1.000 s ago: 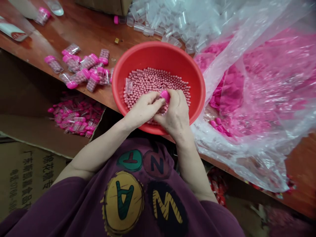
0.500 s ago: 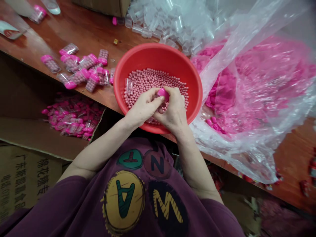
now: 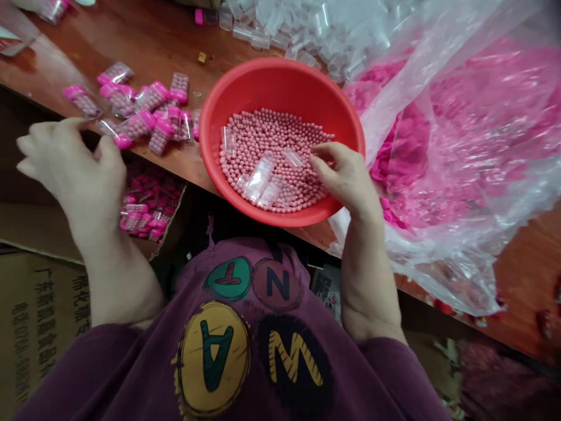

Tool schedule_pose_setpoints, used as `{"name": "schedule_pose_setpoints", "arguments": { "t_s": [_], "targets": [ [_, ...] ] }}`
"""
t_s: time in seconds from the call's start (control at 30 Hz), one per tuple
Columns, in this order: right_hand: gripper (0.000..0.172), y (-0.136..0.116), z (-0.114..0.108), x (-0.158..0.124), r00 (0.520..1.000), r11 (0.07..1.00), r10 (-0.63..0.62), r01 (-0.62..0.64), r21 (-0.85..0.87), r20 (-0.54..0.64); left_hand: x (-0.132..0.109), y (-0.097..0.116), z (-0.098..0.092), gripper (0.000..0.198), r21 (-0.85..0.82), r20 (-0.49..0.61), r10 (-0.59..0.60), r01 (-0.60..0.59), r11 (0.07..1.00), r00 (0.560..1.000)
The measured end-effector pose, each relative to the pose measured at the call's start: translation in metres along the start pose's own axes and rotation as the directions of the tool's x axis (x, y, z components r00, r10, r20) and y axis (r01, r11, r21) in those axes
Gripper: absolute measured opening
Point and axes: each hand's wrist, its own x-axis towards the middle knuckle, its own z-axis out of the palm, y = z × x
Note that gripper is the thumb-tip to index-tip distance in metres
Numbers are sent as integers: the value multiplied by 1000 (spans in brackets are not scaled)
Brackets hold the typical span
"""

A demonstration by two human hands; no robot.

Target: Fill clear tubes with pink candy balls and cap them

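Both hands are open and empty. The left hand (image 3: 72,169) hangs at the basin's (image 3: 280,73) nine o'clock by capped tubes (image 3: 140,126); the right hand (image 3: 346,175) curls at four o'clock above pink beads (image 3: 267,137) and clear tubes (image 3: 260,178).

Two hands (image 3: 74,169) (image 3: 346,178), one red basin (image 3: 280,79)

Pink candies (image 3: 272,137), heaped in a red basin (image 3: 280,82) — clear tubes (image 3: 259,178) atop

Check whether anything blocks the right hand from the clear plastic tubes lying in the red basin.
Nothing visible does. The right hand is over the red basin, above pink beads, and the nearest clear plastic tube lies just beyond its fingertips.
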Motion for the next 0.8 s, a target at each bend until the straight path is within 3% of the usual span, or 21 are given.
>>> {"name": "schedule_pose_setpoints", "arguments": {
  "t_s": [0.13,0.23,0.37,0.47,0.57,0.7,0.8],
  "targets": [
    [23,-9,22,26,963,940,76,16,-340,258,40,20,43,38,159,52,87,-94,983,995],
    [19,-11,25,32,954,944,-5,104,-314,300,54,20,49,33,275,79,131,-148,950,988],
    [40,-11,13,18,978,987,-155,159,-23,136,71,-3,46,15,433,141,117,-168,886,983],
    [53,-7,9,3,993,988,-112,106,108,47,94,-18,57,23,553,233,45,-171,816,971],
    [60,3,-1,-11,995,991,-78,84,100,-64,116,-24,73,27,628,299,22,-214,748,954],
    [46,37,-44,-38,931,1000,9,1,29,-365,133,-42,90,20,732,368,69,-335,593,927],
    [37,81,-80,-68,866,990,99,-136,-40,-490,141,-69,103,17,726,389,50,-339,599,920]
  ]
}}
